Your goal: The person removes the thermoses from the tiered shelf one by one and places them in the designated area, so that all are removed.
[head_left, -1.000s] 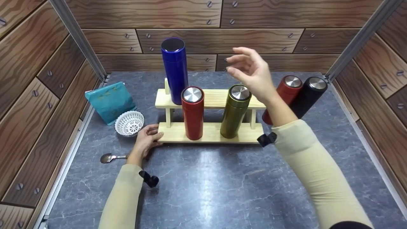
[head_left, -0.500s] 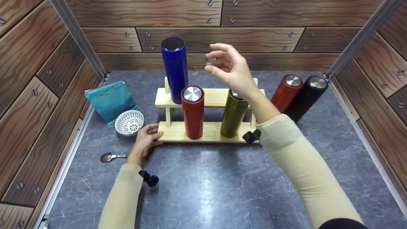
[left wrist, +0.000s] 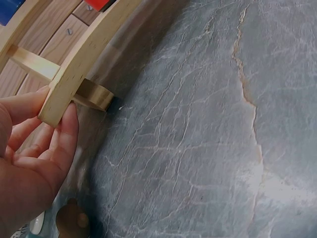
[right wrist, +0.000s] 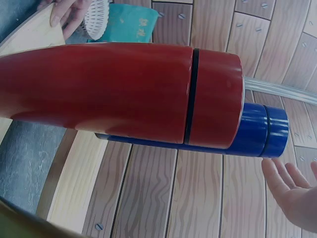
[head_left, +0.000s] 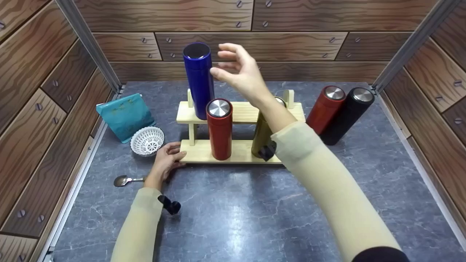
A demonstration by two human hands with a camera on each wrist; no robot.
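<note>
A two-tier wooden rack (head_left: 242,145) stands mid-table. My left hand (head_left: 167,159) grips the left end of its lower shelf; in the left wrist view, thumb and fingers pinch that board (left wrist: 67,82). A blue thermos (head_left: 199,83) stands on the upper shelf at the left. On the lower shelf are a red thermos (head_left: 220,133) and an olive-green thermos (head_left: 260,136), the latter partly hidden by my right arm. My right hand (head_left: 242,72) is raised with fingers loosely bent, holding nothing, just right of the blue thermos's upper part. The right wrist view shows its fingers beside the blue lid (right wrist: 277,131).
Right of the rack stand another red thermos (head_left: 324,109) and a black thermos (head_left: 347,116). To the left are a teal pouch (head_left: 127,118), a white woven-look bowl (head_left: 147,141) and a spoon (head_left: 123,180). Wood-patterned walls (head_left: 291,47) enclose the back and sides.
My right hand has moved left, from above the olive-green thermos to beside the blue one. My left hand stays on the rack, and the thermoses have not moved.
</note>
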